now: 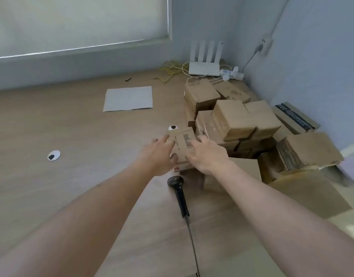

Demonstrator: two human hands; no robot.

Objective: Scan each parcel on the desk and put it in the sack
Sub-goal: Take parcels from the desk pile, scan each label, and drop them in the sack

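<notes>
Two bare forearms reach from the near edge toward the middle of the wooden surface (pixel 52 126). The left hand (pixel 159 154) and the right hand (pixel 206 154) together grasp one small cardboard parcel (pixel 183 145), fingers curled over its left and right edges, with its barcode label facing up between them. Just below the hands, nearer the viewer, the black handheld scanner (pixel 179 193) lies untouched on the surface, its cable running toward the camera. To the left of the hands lie a small white disc (pixel 54 155) and, farther off, a grey sheet (pixel 129 98). To the right of the hands, a heap of remaining parcels (pixel 244 120) fills the corner, beside a large open carton (pixel 304 156). No sack is visible. Judged from this view, the task is at an early or middle stage: the held parcel appears not yet scanned, and many parcels await handling.
</notes>
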